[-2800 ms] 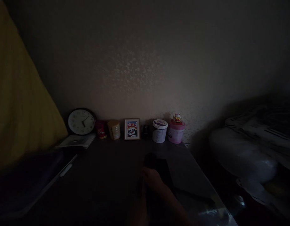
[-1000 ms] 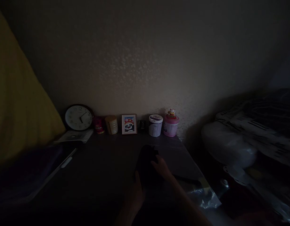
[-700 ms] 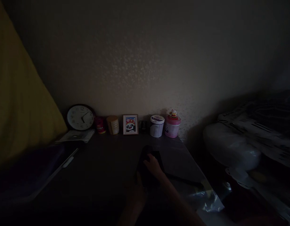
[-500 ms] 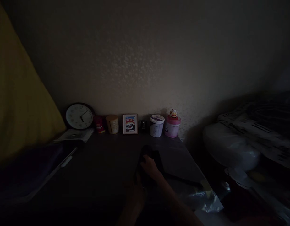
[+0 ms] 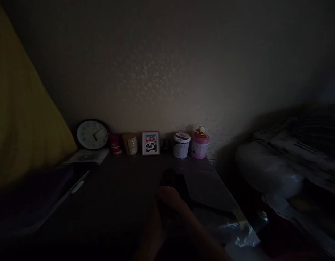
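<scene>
Handling looks unfinished: my right hand (image 5: 168,195) and left hand (image 5: 154,224) are at a black bag-like item (image 5: 168,176) toward the right edge of the desk (image 5: 115,181); finger grip, I can't tell.

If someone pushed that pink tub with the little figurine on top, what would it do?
Pushed low, the pink tub would probably slide, being squat and upright. The figurine might topple, since it perches on top. Knocked over, the tub could roll, given its round sides.

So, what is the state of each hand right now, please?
Left hand: too dark to tell.
Right hand: at the dark object, grip cannot be told.
</scene>
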`<state>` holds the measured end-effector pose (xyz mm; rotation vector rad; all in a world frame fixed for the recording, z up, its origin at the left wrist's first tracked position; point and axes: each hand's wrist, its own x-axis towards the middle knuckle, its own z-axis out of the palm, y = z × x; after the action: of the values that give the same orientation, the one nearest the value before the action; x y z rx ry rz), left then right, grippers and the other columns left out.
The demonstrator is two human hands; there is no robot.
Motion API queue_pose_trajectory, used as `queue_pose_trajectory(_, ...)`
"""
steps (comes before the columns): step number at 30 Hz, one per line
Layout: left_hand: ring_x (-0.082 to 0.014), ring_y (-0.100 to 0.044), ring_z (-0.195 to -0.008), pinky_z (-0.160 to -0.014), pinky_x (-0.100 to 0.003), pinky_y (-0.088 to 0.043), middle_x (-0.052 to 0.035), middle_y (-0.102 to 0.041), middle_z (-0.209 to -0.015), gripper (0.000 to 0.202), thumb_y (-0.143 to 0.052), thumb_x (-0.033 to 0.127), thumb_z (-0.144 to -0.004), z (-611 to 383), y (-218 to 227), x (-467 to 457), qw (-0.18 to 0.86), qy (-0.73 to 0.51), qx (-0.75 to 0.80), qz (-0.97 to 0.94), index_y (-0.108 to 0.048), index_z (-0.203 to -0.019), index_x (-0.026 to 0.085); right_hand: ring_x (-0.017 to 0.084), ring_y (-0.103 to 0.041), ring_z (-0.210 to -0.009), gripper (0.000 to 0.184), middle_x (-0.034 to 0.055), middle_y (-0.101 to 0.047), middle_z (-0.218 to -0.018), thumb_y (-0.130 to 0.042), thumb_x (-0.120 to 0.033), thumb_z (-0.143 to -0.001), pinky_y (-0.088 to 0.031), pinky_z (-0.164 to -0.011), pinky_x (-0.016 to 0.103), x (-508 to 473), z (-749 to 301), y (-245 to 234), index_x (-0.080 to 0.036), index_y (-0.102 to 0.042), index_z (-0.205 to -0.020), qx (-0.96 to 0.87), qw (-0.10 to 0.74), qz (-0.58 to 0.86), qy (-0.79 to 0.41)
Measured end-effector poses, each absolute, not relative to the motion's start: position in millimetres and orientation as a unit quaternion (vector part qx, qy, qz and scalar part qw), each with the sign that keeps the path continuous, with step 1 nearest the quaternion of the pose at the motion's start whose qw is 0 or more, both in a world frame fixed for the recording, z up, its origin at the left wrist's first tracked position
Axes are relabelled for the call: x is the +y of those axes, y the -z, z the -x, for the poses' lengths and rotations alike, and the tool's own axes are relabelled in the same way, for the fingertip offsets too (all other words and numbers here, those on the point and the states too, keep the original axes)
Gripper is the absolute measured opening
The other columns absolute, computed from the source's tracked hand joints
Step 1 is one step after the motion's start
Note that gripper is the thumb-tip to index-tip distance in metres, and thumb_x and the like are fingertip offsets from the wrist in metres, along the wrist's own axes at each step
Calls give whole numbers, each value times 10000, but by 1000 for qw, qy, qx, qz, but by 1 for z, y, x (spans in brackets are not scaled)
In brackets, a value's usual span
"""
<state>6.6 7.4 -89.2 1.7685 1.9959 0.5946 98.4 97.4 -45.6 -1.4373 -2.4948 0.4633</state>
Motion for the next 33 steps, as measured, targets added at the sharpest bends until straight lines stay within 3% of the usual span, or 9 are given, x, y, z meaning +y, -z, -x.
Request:
queue_pose_trajectory(6, -172, -544, -976, -824, -386, -461, -78, -514, -1163, 444, -471, 421, -825, -6, 84, 6, 199, -205, 696, -658, -434, -1194, 176, 170, -622, -846, 293, 57, -664, -971, -345, -201, -871, -432, -694, 232, 96, -99, 49, -186, -623, -963, -850, 125, 489, -153)
queue_pose_trajectory(12, -191, -521, -1035, -876, -412, -434, -96, -486, -1220, 473, -465, 414, -829, -12, 75, 4, 188, -207, 689, -669, -401, -1236, 182, 131, -565, -924, 267, 15, -646, -995, -351, -220, -890, -398, -825, 235, 72, -121, 55, -217, -598, -992, -847, 307, 401, -167)
queue_pose_trajectory(17, -235, -412, -1205, -1008, -391, -322, -150, -383, -1350, 577, -379, 241, -828, -14, 67, -3, 158, -175, 707, -667, -207, -1371, 150, 142, -478, -1066, 256, 0, -640, -1029, -363, -221, -900, -257, -981, 338, 83, -129, 68, -240, -605, -979, -888, 286, 345, -104)
queue_pose_trajectory(21, -268, -411, -1208, -987, -400, -346, -164, -368, -1362, 649, -352, 198, -793, -16, 78, -3, 147, -127, 728, -658, -120, -1391, 97, 146, -440, -1122, 255, -11, -636, -1048, -366, -222, -900, -166, -1018, 403, 122, -125, 72, -261, -588, -1020, -891, 251, 368, -83)
queue_pose_trajectory(27, -254, -350, -1253, -1011, -376, -327, -118, -324, -1397, 652, -372, 255, -797, -14, 103, 4, 193, -174, 721, -643, -132, -1393, 141, 161, -469, -1084, 254, 11, -641, -1026, -384, -198, -871, -220, -988, 379, 179, -120, 69, -239, -631, -914, -871, 198, 445, -65)
queue_pose_trajectory(33, -284, -328, -1262, -1035, -420, -290, -123, -299, -1406, 673, -419, 335, -795, -10, 108, 7, 214, -169, 713, -645, -163, -1389, 152, 178, -525, -1004, 280, 75, -625, -1040, -362, -198, -870, -338, -882, 296, 199, -126, 68, -203, -631, -948, -812, 224, 533, -80)
